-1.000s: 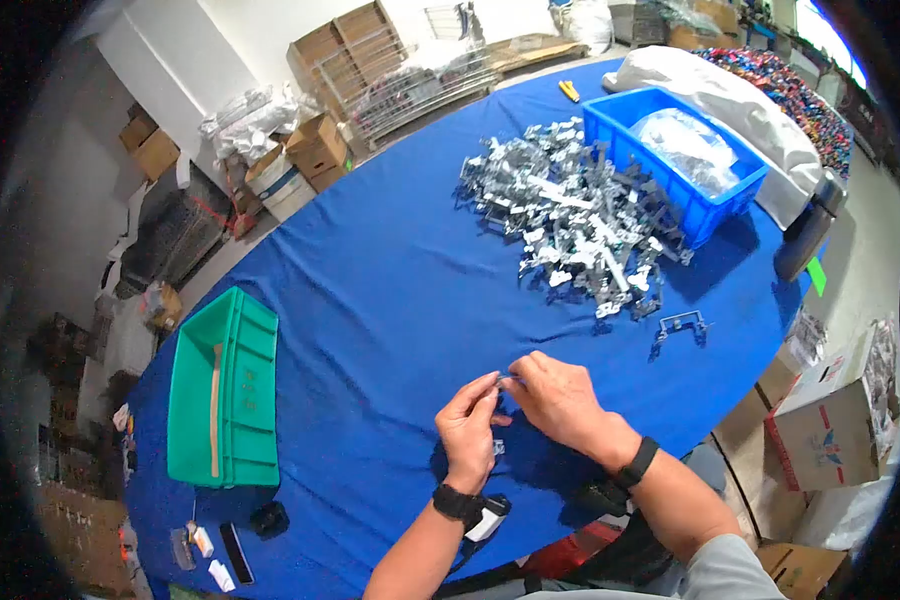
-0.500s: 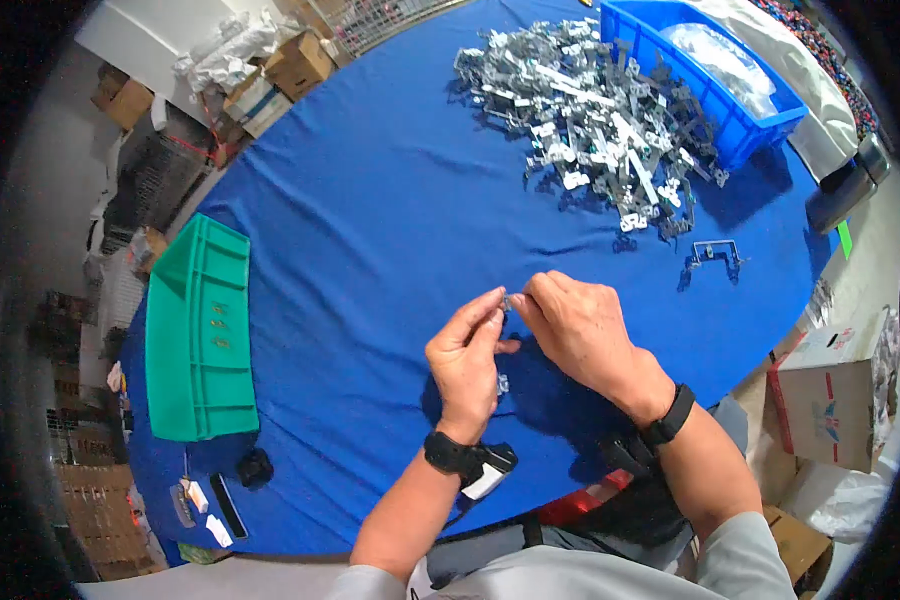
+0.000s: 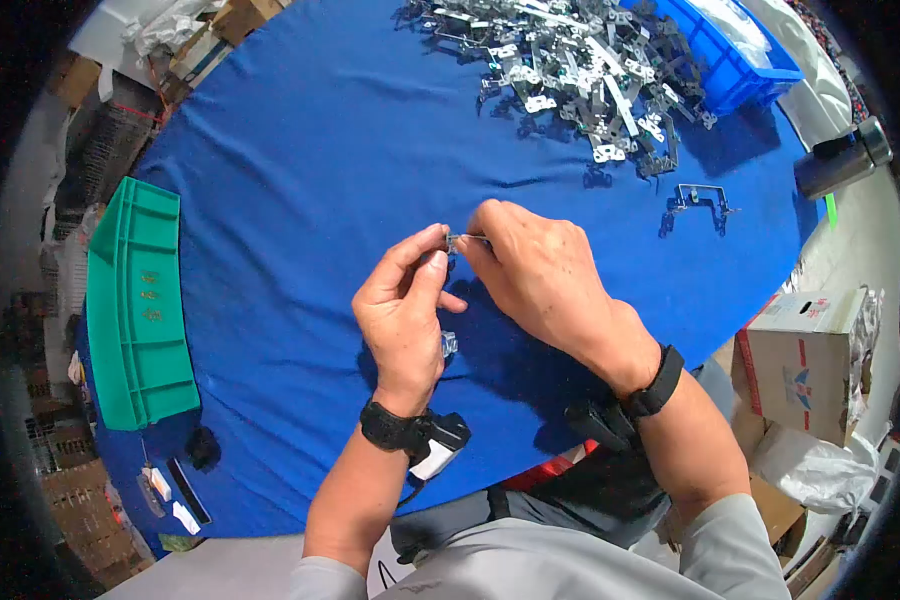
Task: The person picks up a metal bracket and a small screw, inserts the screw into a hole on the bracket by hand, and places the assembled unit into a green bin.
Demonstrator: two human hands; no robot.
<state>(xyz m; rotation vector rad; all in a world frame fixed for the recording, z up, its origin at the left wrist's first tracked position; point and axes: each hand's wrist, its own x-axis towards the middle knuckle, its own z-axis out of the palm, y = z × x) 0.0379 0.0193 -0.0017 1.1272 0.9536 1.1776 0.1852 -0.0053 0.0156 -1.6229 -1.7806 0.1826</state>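
Observation:
My left hand [image 3: 402, 310] pinches a small metal part [image 3: 452, 243] between thumb and fingertips, above the blue cloth. My right hand [image 3: 545, 275] meets it from the right, its fingers closed on a thin metal strip or pin [image 3: 475, 237] whose end reaches the small part. How the two pieces join is too small to make out. Just right of my left palm, a small shiny clear or metal piece [image 3: 450, 345] lies on the cloth. Farther right rests a U-shaped metal bracket [image 3: 705, 195], touched by neither hand.
A large pile of metal brackets [image 3: 580, 75] spreads at the back, beside a blue bin [image 3: 725, 80]. The green tray [image 3: 145, 370] stands at the left. A metal flask [image 3: 842, 160] lies at the right edge, above a cardboard box [image 3: 800, 360].
The whole view has shifted, so table items appear farther left and higher. Both hands stay together at the small part; the thin strip in my right fingers now shows more clearly.

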